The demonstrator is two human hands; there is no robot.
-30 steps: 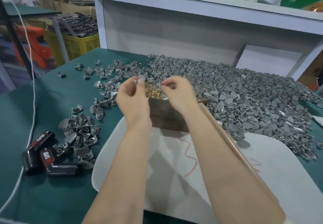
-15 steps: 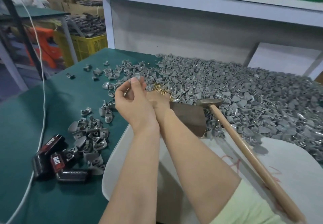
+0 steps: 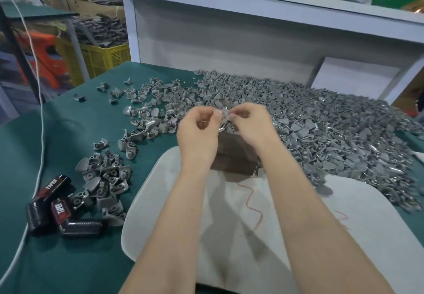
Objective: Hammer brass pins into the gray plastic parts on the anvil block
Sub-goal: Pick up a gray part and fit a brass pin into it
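A small gray plastic part [image 3: 223, 116], blurred, is pinched between both grips, left hand [image 3: 197, 133] and right hand [image 3: 250, 128], just above the dark brown anvil block [image 3: 234, 158], whose top they hide. Behind the block, heaped gray parts [image 3: 321, 128] cover the green surface [image 3: 57, 133].

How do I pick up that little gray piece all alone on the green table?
Probably pinch the lone gray piece across its narrow sides, straight down from above: it lies low on the green table with nothing touching it.

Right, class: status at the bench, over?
Left grip and right grip pinching one part over block. Loose pile crowds block.
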